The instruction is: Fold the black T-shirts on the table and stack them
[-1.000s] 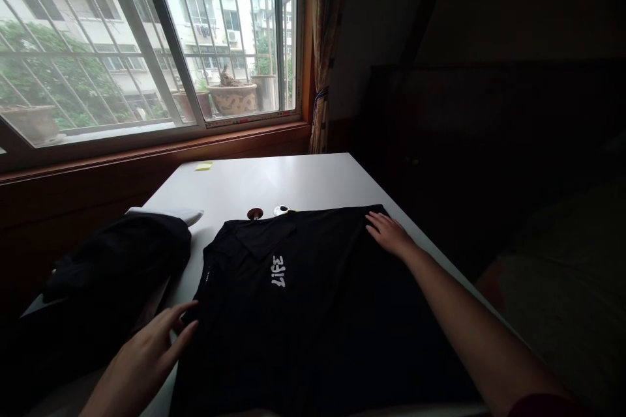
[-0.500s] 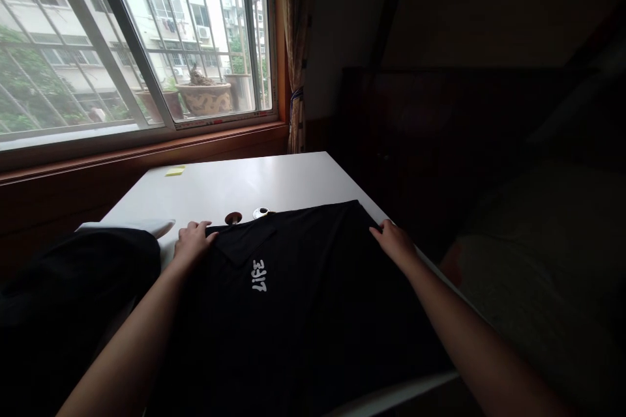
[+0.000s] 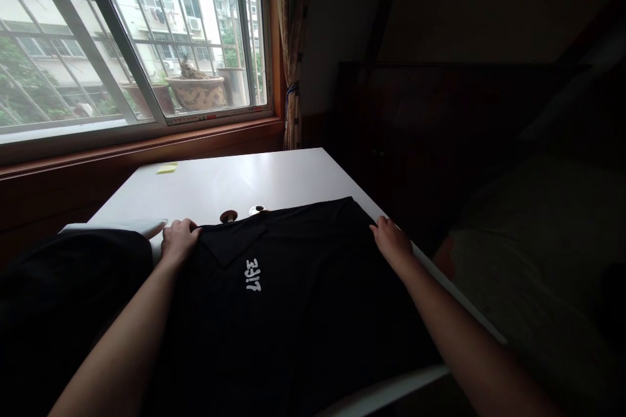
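While the white, flat-topped table [image 3: 274, 176] bears on its near part a black, printed cloth T-shirt [image 3: 303, 300], bare L hand [image 3: 178, 241] & R hand [image 3: 392, 242], both near-closed, pinch shirt edges, R by table's right edge; uneven pull cd prob. skew or crease it.

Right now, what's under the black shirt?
The white table lies under the black shirt, showing past its far and near edges. The part beneath is covered, so whether anything else lies there can't be seen.

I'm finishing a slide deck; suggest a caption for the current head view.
Left hand and right hand hold opposite sides of a black T-shirt lying on a white table.
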The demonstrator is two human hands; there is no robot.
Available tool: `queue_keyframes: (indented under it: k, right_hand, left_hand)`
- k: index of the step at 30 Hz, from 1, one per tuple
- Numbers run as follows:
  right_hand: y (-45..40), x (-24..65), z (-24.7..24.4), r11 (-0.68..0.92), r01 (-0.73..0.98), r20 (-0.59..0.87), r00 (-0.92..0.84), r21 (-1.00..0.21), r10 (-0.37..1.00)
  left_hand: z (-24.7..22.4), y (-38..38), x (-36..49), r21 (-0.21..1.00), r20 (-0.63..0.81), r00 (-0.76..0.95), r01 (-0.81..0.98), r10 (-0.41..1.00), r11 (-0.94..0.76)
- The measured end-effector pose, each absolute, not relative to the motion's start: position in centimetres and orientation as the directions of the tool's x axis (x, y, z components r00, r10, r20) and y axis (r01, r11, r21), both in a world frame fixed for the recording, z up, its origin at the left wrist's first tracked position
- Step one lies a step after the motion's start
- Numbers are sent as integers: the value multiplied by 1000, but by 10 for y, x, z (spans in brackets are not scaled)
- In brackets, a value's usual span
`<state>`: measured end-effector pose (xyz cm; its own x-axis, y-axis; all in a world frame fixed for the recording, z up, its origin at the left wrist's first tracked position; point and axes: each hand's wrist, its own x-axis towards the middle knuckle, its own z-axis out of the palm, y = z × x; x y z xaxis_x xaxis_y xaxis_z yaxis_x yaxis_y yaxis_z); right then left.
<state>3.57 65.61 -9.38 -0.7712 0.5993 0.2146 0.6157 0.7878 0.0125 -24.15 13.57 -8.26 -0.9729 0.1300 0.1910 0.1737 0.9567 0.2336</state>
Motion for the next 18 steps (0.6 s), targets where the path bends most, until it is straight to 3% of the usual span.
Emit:
queue_keyframes:
  k: [4, 8, 11, 14, 18]
  right_hand:
    - [648, 36, -89, 801, 599, 299, -768, 19, 567]
    - [619, 26, -85, 901, 427, 360, -831, -79, 425]
    - [579, 11, -87, 969, 209, 303, -922, -132, 240]
    - [539, -3, -95, 983, 49, 199, -976, -176, 84]
    - [527, -18, -106, 980, 53, 119, -990, -194, 77]
  left_hand:
    - [-82, 146, -219, 194, 334, -923, 265, 190, 945]
    - [-83, 167, -188, 44, 454, -694, 643, 558, 764]
    - [-91, 188, -168, 14, 328, -622, 755, 711, 655]
    - [-100, 204, -156, 51, 191, -687, 720, 701, 692]
    - [-103, 209, -154, 60, 108, -737, 675, 668, 735]
